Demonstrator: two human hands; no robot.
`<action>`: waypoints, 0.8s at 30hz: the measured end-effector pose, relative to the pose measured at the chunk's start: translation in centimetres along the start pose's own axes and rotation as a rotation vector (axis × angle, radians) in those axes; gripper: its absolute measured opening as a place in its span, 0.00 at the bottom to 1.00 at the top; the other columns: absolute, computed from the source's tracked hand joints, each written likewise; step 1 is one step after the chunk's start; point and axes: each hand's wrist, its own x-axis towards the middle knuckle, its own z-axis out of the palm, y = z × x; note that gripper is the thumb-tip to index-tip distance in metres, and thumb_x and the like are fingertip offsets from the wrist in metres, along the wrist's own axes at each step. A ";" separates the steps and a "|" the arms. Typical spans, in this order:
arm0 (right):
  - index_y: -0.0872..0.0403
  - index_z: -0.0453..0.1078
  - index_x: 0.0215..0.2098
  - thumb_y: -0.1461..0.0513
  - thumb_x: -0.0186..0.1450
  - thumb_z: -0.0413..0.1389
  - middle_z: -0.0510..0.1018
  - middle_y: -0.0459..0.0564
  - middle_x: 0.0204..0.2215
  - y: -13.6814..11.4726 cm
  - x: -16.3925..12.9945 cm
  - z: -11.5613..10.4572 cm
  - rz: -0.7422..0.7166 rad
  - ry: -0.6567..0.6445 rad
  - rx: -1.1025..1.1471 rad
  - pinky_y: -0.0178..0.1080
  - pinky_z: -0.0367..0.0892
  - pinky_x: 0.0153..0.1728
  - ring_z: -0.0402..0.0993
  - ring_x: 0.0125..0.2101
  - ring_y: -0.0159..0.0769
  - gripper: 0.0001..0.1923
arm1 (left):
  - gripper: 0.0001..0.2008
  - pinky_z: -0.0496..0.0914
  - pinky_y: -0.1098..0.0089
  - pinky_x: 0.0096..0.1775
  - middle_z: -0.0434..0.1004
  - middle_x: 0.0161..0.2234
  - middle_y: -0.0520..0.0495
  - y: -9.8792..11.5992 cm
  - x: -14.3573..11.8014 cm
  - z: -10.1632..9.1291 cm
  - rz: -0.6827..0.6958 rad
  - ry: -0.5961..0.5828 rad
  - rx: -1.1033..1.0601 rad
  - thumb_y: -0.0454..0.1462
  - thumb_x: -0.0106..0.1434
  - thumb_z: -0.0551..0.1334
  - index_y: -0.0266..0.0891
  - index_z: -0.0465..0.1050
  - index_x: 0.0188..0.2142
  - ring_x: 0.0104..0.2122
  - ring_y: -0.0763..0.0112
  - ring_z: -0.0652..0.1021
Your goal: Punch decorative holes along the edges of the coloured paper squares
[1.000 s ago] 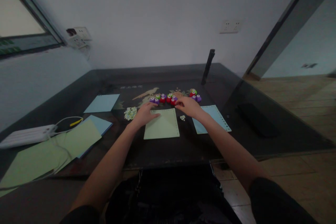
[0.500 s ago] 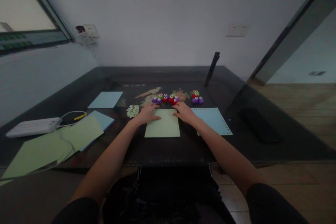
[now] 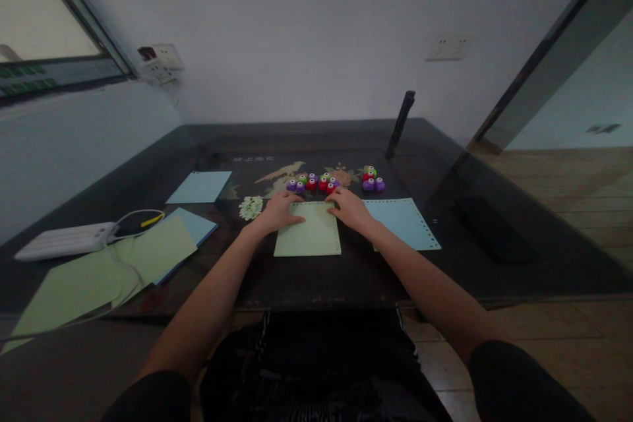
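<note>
A pale green sheet of paper (image 3: 310,235), with holes along its far edge, lies on the dark table in front of me. My left hand (image 3: 278,212) rests at its far left corner, the thumb stretched over the sheet and the fingers pointing at the small figures. At the far right corner is my right hand (image 3: 350,210), thumb apart from the fingers and close to the paper's edge. Just beyond both fingertips stands a row of small red, purple and green one-eyed figures (image 3: 311,183). Another cluster of such figures (image 3: 372,180) sits farther right.
A punched light blue sheet (image 3: 408,224) lies partly under my right forearm. On the left are another blue sheet (image 3: 200,186), loose green sheets (image 3: 84,280), and a white power strip (image 3: 64,241) with a cable. A black upright bar (image 3: 400,125) and a dark flat object (image 3: 494,231) are at right.
The view has shifted slightly. Both hands stay in the same place on the green sheet, and the figures have not moved.
</note>
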 end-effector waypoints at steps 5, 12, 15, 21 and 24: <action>0.54 0.72 0.36 0.65 0.58 0.59 0.72 0.52 0.38 0.2 0.0 -0.1 0.028 0.068 0.039 0.38 0.62 0.41 0.69 0.39 0.38 0.07 | 0.25 0.61 0.54 0.51 0.68 0.48 0.41 0.1 0.0 0.0 -0.003 0.010 0.027 0.44 0.50 0.67 0.42 0.70 0.47 0.51 0.53 0.68; 0.55 0.71 0.29 0.64 0.59 0.56 0.74 0.48 0.27 0.4 0.2 0.0 0.078 0.098 0.157 0.34 0.59 0.31 0.67 0.29 0.33 0.03 | 0.22 0.62 0.56 0.50 0.69 0.46 0.42 0.4 -0.1 -0.1 0.004 0.038 0.024 0.42 0.48 0.68 0.40 0.69 0.43 0.49 0.54 0.69; 0.56 0.70 0.29 0.63 0.58 0.56 0.75 0.48 0.26 0.6 0.3 0.2 0.104 0.119 0.301 0.34 0.60 0.31 0.68 0.27 0.32 0.03 | 0.22 0.63 0.57 0.49 0.71 0.44 0.42 0.6 0.0 -0.2 -0.014 0.052 0.024 0.42 0.46 0.68 0.39 0.67 0.41 0.47 0.55 0.70; 0.56 0.69 0.27 0.61 0.56 0.57 0.75 0.47 0.23 0.8 0.4 0.4 0.178 0.076 0.500 0.34 0.62 0.29 0.70 0.26 0.33 0.05 | 0.18 0.67 0.63 0.42 0.74 0.39 0.45 0.4 -0.2 -0.7 -0.060 0.041 -0.092 0.39 0.50 0.65 0.40 0.68 0.41 0.40 0.60 0.75; 0.56 0.69 0.26 0.60 0.56 0.58 0.73 0.45 0.20 0.8 0.3 0.3 0.211 0.021 0.556 0.34 0.61 0.27 0.70 0.23 0.33 0.07 | 0.13 0.67 0.65 0.41 0.76 0.36 0.47 -0.4 -0.1 -1.1 -0.070 0.053 -0.163 0.39 0.51 0.64 0.40 0.71 0.37 0.37 0.62 0.76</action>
